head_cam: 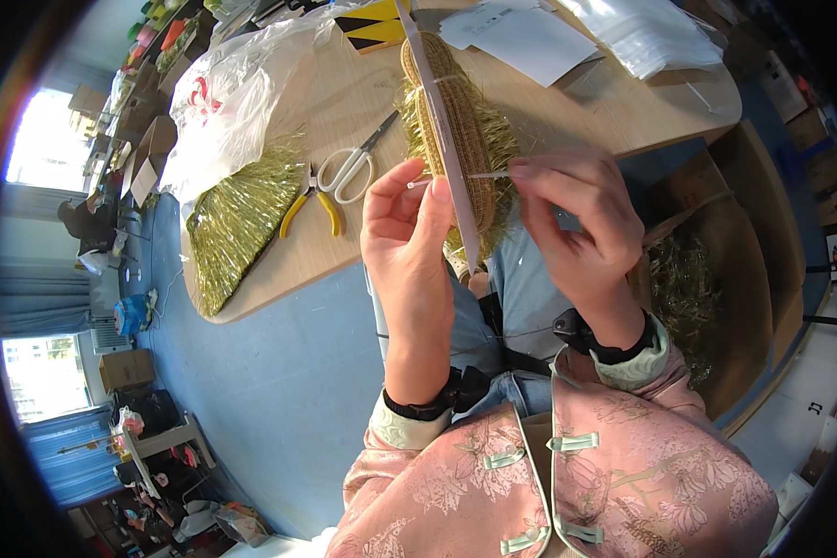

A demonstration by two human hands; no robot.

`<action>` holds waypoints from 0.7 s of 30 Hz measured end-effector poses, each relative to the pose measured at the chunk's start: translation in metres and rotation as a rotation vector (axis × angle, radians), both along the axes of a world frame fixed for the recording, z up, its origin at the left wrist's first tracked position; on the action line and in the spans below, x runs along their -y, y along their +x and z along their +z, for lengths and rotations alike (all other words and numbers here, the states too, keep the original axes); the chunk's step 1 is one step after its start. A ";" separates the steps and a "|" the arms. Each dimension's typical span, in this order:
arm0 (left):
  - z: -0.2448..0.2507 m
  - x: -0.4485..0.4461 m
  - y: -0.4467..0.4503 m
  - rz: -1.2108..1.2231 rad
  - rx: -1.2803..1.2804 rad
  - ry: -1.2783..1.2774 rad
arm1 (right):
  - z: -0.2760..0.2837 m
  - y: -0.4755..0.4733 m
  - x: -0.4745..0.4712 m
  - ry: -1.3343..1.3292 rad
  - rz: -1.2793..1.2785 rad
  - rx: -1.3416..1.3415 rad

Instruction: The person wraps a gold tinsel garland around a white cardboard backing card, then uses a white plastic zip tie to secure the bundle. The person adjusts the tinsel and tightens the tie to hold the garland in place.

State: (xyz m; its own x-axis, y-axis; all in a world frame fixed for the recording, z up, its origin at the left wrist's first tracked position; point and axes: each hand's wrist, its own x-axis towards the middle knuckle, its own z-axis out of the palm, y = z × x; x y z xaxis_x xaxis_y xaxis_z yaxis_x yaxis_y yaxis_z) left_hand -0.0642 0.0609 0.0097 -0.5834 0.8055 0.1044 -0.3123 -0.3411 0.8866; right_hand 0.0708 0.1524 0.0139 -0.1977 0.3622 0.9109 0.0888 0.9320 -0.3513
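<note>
A white cable tie (489,175) runs through a flat piece of card (441,125) with a woven straw-like oval band (476,150) against it and gold tinsel (500,136) behind. My left hand (418,258) pinches the tie's head end between thumb and forefinger, close to the card's near side. On the other side, my right hand (582,223) holds the tie's thin end in its fingertips. The card stands nearly upright, edge towards me, over the table's edge. Another thin tie crosses the band higher up.
Scissors (349,167) and yellow-handled pliers (312,209) lie on the wooden table (335,240), beside a gold tinsel piece (244,223) and a clear plastic bag (230,104). White sheets (523,42) and plastic sleeves (652,35) lie at the back. An open cardboard box (732,279) stands at right.
</note>
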 end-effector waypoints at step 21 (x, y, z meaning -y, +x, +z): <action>0.012 -0.005 0.008 0.068 0.054 -0.047 | 0.004 0.017 -0.006 -0.014 0.007 0.194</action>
